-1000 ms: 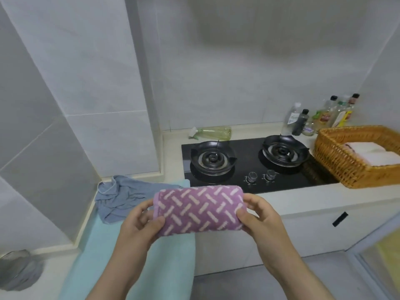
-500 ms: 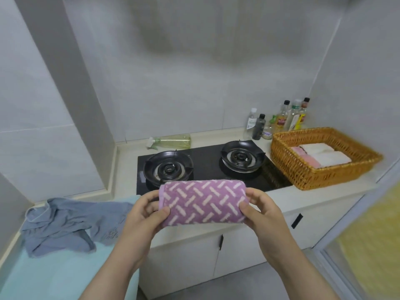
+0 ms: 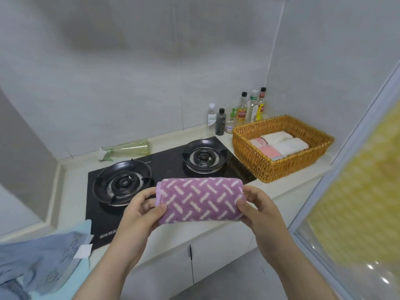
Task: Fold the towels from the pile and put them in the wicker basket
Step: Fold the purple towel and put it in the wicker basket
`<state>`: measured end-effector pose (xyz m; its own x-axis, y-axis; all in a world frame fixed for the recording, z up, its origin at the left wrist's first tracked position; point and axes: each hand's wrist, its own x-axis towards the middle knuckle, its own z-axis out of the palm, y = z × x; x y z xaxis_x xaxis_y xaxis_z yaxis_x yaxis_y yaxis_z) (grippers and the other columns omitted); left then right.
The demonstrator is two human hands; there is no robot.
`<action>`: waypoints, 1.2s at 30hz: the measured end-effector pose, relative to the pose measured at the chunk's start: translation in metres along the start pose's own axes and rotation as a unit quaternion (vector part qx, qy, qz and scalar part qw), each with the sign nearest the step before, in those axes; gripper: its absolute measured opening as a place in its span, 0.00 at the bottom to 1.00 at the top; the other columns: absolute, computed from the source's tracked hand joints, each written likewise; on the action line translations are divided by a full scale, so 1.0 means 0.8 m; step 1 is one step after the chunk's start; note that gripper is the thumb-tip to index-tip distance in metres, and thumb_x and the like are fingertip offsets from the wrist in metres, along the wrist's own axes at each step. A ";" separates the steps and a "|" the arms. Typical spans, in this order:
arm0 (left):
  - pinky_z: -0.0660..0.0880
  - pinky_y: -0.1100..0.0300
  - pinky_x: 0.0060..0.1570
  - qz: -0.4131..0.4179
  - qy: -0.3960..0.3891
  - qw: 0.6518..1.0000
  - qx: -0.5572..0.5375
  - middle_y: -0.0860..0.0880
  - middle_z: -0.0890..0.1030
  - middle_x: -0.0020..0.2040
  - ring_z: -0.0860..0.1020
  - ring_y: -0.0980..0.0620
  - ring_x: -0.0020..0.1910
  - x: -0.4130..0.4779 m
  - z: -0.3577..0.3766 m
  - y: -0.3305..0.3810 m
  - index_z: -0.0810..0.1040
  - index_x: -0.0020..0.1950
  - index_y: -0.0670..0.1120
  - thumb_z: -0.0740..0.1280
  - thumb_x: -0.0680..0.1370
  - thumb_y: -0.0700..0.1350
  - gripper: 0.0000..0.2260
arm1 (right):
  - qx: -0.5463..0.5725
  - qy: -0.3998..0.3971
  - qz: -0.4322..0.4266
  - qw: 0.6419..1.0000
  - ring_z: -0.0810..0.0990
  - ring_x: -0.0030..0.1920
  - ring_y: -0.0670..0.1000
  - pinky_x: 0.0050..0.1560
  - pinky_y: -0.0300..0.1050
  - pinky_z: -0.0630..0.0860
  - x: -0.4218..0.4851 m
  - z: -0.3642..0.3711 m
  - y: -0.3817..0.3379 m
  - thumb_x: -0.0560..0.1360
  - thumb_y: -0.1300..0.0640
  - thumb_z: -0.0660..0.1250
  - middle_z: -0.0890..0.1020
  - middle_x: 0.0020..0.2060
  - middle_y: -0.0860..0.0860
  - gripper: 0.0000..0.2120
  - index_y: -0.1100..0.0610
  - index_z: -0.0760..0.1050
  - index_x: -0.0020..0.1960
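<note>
A folded purple towel [image 3: 200,200] with a white dash pattern is held level in front of me, above the counter's front edge. My left hand [image 3: 141,215] grips its left end, thumb on top. My right hand [image 3: 258,207] grips its right end. The wicker basket [image 3: 264,167] stands on the counter at the right, beyond the towel. Inside it lie folded white towels [image 3: 290,146] and a pink one [image 3: 267,151]. A crumpled grey-blue towel [image 3: 41,258] lies at the lower left on a light blue cloth [image 3: 85,229].
A black two-burner gas hob [image 3: 151,169] fills the counter behind the towel. Several bottles [image 3: 242,114] stand in the corner behind the basket. A green spray bottle [image 3: 127,148] lies by the wall. White cabinet doors [image 3: 205,252] sit below; a glass door frame [image 3: 346,148] is right.
The view has swung to the right and the basket now sits nearer the middle. Both hands have carried the purple towel rightwards, over the hob's front edge.
</note>
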<state>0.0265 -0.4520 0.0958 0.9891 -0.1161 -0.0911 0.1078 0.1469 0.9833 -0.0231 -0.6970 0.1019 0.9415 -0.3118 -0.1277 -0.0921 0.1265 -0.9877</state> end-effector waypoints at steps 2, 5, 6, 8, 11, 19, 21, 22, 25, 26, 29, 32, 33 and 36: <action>0.78 0.46 0.53 -0.009 -0.007 1.000 0.001 0.44 0.84 0.48 0.83 0.46 0.46 0.022 0.017 -0.007 0.78 0.60 0.46 0.70 0.74 0.35 0.16 | 0.007 0.011 0.003 1.000 0.83 0.48 0.48 0.54 0.50 0.81 0.019 -0.014 0.001 0.79 0.62 0.64 0.83 0.47 0.46 0.09 0.51 0.77 0.56; 0.77 0.45 0.54 -0.025 -0.019 1.000 0.004 0.44 0.84 0.47 0.83 0.47 0.46 0.062 0.043 -0.016 0.78 0.59 0.47 0.69 0.76 0.35 0.14 | 0.007 0.027 0.005 1.000 0.83 0.48 0.48 0.52 0.48 0.81 0.053 -0.034 -0.002 0.79 0.61 0.65 0.82 0.49 0.48 0.09 0.50 0.77 0.55; 0.78 0.46 0.53 -0.029 -0.021 0.999 0.005 0.44 0.84 0.46 0.83 0.47 0.45 0.077 0.053 -0.018 0.78 0.59 0.47 0.68 0.76 0.34 0.14 | 0.007 0.032 0.006 0.999 0.83 0.48 0.48 0.52 0.47 0.81 0.067 -0.042 -0.003 0.78 0.61 0.65 0.82 0.50 0.48 0.09 0.50 0.77 0.55; 0.78 0.51 0.49 -0.036 -0.027 0.999 0.007 0.45 0.84 0.46 0.84 0.49 0.44 0.110 0.074 -0.022 0.77 0.61 0.46 0.65 0.77 0.33 0.14 | -0.002 0.039 0.009 0.999 0.84 0.48 0.48 0.50 0.46 0.82 0.096 -0.058 -0.006 0.78 0.60 0.66 0.82 0.51 0.49 0.09 0.50 0.77 0.55; 0.77 0.52 0.48 -0.033 -0.044 0.998 0.009 0.47 0.85 0.46 0.84 0.49 0.45 0.159 0.107 -0.023 0.74 0.65 0.48 0.65 0.77 0.33 0.18 | -0.008 0.055 0.008 0.998 0.84 0.48 0.48 0.49 0.44 0.82 0.146 -0.078 -0.013 0.78 0.60 0.67 0.82 0.53 0.50 0.09 0.51 0.77 0.57; 0.77 0.51 0.52 -0.051 -0.099 0.994 0.018 0.47 0.83 0.54 0.83 0.48 0.52 0.267 0.171 -0.027 0.77 0.62 0.58 0.64 0.77 0.32 0.23 | -0.023 0.066 -0.009 0.997 0.84 0.49 0.49 0.53 0.50 0.81 0.248 -0.119 -0.030 0.79 0.62 0.65 0.84 0.46 0.46 0.13 0.49 0.75 0.60; 0.77 0.50 0.54 -0.057 -0.116 0.991 0.020 0.47 0.83 0.54 0.82 0.47 0.53 0.286 0.187 -0.030 0.78 0.61 0.58 0.63 0.78 0.32 0.22 | -0.033 0.075 -0.017 0.996 0.84 0.49 0.49 0.55 0.52 0.81 0.265 -0.130 -0.031 0.79 0.62 0.65 0.84 0.44 0.43 0.13 0.47 0.76 0.59; 0.77 0.49 0.54 -0.059 -0.125 0.990 0.022 0.47 0.83 0.55 0.82 0.46 0.54 0.295 0.195 -0.032 0.77 0.62 0.56 0.63 0.78 0.32 0.21 | -0.040 0.078 -0.022 0.996 0.84 0.49 0.49 0.55 0.53 0.80 0.272 -0.136 -0.032 0.79 0.62 0.65 0.84 0.45 0.44 0.14 0.47 0.76 0.60; 0.77 0.49 0.55 -0.067 -0.141 0.987 0.022 0.46 0.83 0.55 0.82 0.45 0.54 0.318 0.216 -0.038 0.76 0.65 0.53 0.63 0.78 0.33 0.21 | -0.064 0.087 -0.033 0.994 0.83 0.53 0.52 0.58 0.59 0.78 0.289 -0.154 -0.030 0.80 0.61 0.64 0.84 0.50 0.46 0.15 0.44 0.77 0.60; 0.77 0.49 0.54 -0.068 -0.143 0.987 0.021 0.46 0.83 0.54 0.82 0.46 0.54 0.325 0.223 -0.040 0.76 0.65 0.53 0.63 0.78 0.33 0.20 | -0.066 0.091 -0.034 0.993 0.82 0.54 0.53 0.58 0.60 0.77 0.295 -0.160 -0.030 0.80 0.61 0.64 0.84 0.51 0.46 0.16 0.43 0.77 0.60; 0.76 0.48 0.56 -0.073 -0.155 0.985 0.020 0.46 0.83 0.56 0.82 0.45 0.55 0.344 0.244 -0.046 0.76 0.65 0.53 0.63 0.78 0.34 0.19 | -0.065 0.100 -0.031 0.992 0.82 0.54 0.53 0.59 0.60 0.77 0.314 -0.181 -0.030 0.79 0.61 0.64 0.83 0.52 0.46 0.16 0.42 0.78 0.59; 0.76 0.49 0.56 -0.076 -0.154 0.985 0.018 0.46 0.83 0.55 0.82 0.46 0.55 0.361 0.269 -0.053 0.77 0.64 0.53 0.64 0.78 0.35 0.18 | -0.057 0.097 -0.029 0.993 0.82 0.54 0.54 0.58 0.60 0.78 0.333 -0.204 -0.029 0.80 0.61 0.64 0.82 0.53 0.48 0.16 0.43 0.78 0.60; 0.76 0.49 0.56 -0.075 -0.151 0.985 0.018 0.46 0.83 0.55 0.82 0.46 0.55 0.365 0.278 -0.055 0.77 0.63 0.53 0.64 0.78 0.35 0.18 | -0.053 0.095 -0.026 0.994 0.83 0.53 0.53 0.57 0.58 0.79 0.339 -0.212 -0.028 0.80 0.62 0.64 0.83 0.52 0.48 0.16 0.44 0.78 0.60; 0.76 0.49 0.55 -0.072 -0.150 0.986 0.020 0.46 0.83 0.54 0.82 0.46 0.54 0.375 0.306 -0.060 0.77 0.63 0.52 0.63 0.78 0.34 0.18 | -0.049 0.084 -0.019 0.995 0.84 0.51 0.51 0.54 0.54 0.81 0.359 -0.240 -0.030 0.80 0.62 0.64 0.83 0.50 0.46 0.15 0.45 0.78 0.60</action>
<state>0.2934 -0.7342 0.0599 0.8889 -0.4188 -0.1857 0.2357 0.0704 0.9693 0.1875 -0.9703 0.0718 0.8778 -0.4693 -0.0955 -0.0963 0.0224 -0.9951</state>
